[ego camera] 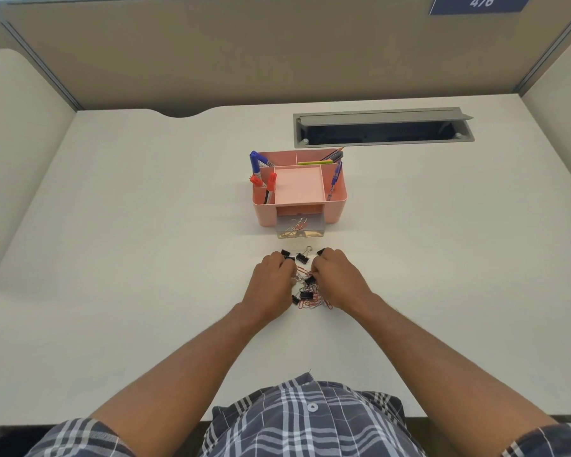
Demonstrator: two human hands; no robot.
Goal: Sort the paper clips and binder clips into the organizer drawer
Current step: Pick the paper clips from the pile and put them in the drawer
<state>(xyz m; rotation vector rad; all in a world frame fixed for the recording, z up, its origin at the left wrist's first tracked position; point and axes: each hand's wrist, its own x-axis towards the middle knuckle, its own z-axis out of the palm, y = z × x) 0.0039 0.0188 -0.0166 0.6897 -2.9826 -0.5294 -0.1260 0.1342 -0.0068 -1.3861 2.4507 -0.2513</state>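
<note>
A pink desk organizer (337, 202) stands mid-desk with its clear drawer (300, 229) pulled out toward me; a few paper clips lie inside it. In front of it is a small pile of red and silver paper clips (310, 303) mixed with black binder clips (301, 257). My left hand (272, 285) rests on the pile's left side, fingers curled down into it. My right hand (338, 280) covers the right side, fingertips pinching among the clips. Whether either hand holds a clip is hidden by the fingers.
Markers and pens stand in the organizer's side compartments (261, 174). A grey cable hatch (383, 128) is open in the white desk (129, 242) behind the organizer. Beige partition walls enclose the desk on three sides.
</note>
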